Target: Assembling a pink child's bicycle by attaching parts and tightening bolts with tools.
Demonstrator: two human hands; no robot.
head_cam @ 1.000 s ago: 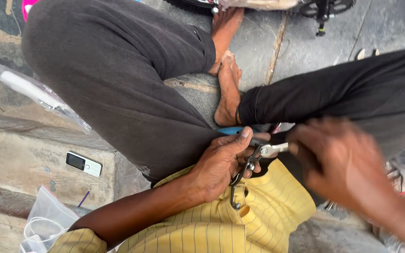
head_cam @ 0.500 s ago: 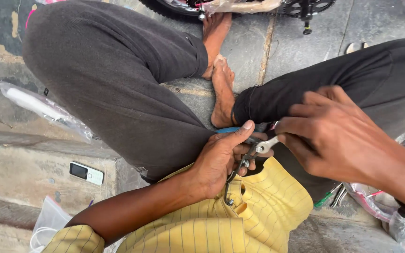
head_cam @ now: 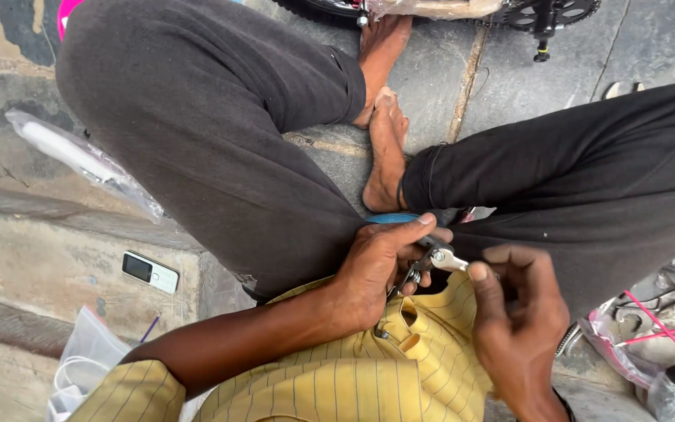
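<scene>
The person sits cross-legged on the stone floor, and the left hand is clenched around a small metal bracket with a blue handle showing behind the thumb, low in the lap just over the yellow striped shirt. The right hand is near it on the right, the thumb and fingers pinching the shiny end of the same metal piece. At the left, on the stone step, lies a small phone, and farther left a white tube in a clear bag.
</scene>
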